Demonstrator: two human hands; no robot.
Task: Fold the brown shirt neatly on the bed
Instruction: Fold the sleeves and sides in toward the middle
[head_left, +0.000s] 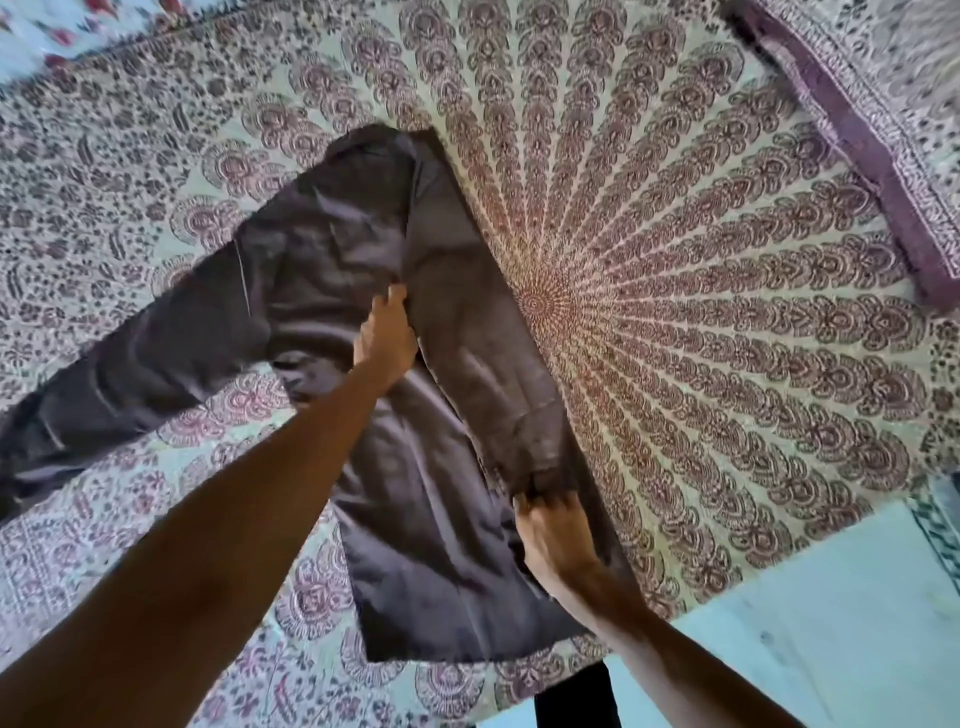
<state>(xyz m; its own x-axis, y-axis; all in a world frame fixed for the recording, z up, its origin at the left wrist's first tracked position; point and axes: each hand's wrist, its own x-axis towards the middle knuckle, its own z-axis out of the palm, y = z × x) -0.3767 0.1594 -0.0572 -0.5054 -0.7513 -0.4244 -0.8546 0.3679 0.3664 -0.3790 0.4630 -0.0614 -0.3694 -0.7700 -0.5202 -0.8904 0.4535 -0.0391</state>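
Observation:
The brown shirt lies spread on the bed, which is covered by a patterned mandala sheet. One long sleeve stretches out to the left edge. The other sleeve is folded inward and lies lengthwise down the right side of the body. My left hand presses on the middle of the shirt, fingers pinching the inner edge of that folded sleeve. My right hand grips the sleeve's cuff end near the shirt's lower right. The hem lies near the bed's front edge.
A folded purple-bordered cloth lies at the far right of the bed. The bed's edge runs diagonally at lower right, with pale blue floor beyond. A dark object stands by the edge at the bottom.

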